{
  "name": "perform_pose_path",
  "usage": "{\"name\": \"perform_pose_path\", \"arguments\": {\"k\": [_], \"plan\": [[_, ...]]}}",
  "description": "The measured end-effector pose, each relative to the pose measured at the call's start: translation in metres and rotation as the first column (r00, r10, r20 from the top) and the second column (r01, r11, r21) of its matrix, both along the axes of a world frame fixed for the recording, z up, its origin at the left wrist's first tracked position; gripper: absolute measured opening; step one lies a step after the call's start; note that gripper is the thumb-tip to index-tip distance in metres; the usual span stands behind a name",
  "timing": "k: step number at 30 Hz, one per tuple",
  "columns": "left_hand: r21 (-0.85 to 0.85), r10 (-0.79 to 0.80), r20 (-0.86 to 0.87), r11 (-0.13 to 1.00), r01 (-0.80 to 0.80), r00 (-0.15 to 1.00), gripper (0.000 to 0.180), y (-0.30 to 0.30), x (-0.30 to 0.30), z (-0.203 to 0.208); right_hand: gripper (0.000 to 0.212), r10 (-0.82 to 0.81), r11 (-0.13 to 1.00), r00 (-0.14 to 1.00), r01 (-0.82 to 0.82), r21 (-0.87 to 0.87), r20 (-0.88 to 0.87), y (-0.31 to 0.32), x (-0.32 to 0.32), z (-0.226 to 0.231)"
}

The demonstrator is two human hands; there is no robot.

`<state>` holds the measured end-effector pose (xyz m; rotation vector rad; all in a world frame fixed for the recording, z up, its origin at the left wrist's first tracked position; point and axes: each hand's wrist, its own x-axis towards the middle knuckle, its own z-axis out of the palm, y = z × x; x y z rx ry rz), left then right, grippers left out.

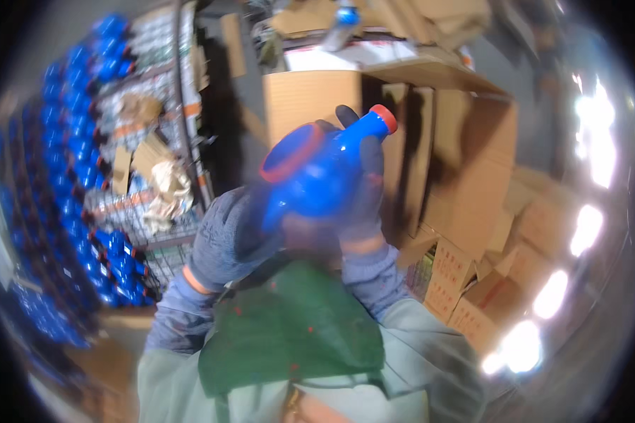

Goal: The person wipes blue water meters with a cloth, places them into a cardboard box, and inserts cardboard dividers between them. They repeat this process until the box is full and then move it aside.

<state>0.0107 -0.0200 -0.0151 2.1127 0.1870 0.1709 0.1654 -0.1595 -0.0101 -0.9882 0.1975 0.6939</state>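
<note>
Evidently, the blue fitting [317,187] is held near the open carton [476,173], in the grip of the right hand [363,201]; whether the left hand [226,236] is closed cannot be told through blur. Held slackly by its glossy surface, it could be dropped.

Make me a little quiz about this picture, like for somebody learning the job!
1. Besides blue, which colour edges the held blue piece: (a) yellow, (b) red or (c) white?
2. True or false: the left hand and right hand are both gloved.
3. Fill in: many more blue pieces are on the person's ____ side.

Key: 1. b; 2. true; 3. left.
</note>
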Motion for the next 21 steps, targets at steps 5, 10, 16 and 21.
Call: {"name": "perform_pose_path", "arguments": {"k": [5,10,16,21], "plan": [[0.395,-0.343,0.155,0.881,0.26,0.926,0.052,-0.029,0.122,0.005,0.061,-0.384,0.92,0.905,0.359,0.156,0.183,-0.129,0.061,0.001],[0.662,-0.615,-0.072,0.559,0.498,0.786,0.037,-0.142,0.262,-0.036,0.067,-0.449,0.759,0.555,0.651,-0.03,0.701,-0.184,0.089,0.037],[0.348,-0.491,-0.466,0.663,0.662,0.736,0.022,-0.203,0.31,-0.057,0.058,-0.201,0.762,0.448,0.63,-0.148,0.871,-0.177,0.115,0.03],[0.482,-0.43,-0.446,0.624,0.615,0.785,0.022,-0.194,0.269,-0.079,0.057,0.346,0.628,0.28,0.64,-0.443,0.895,-0.152,0.153,-0.022]]}}
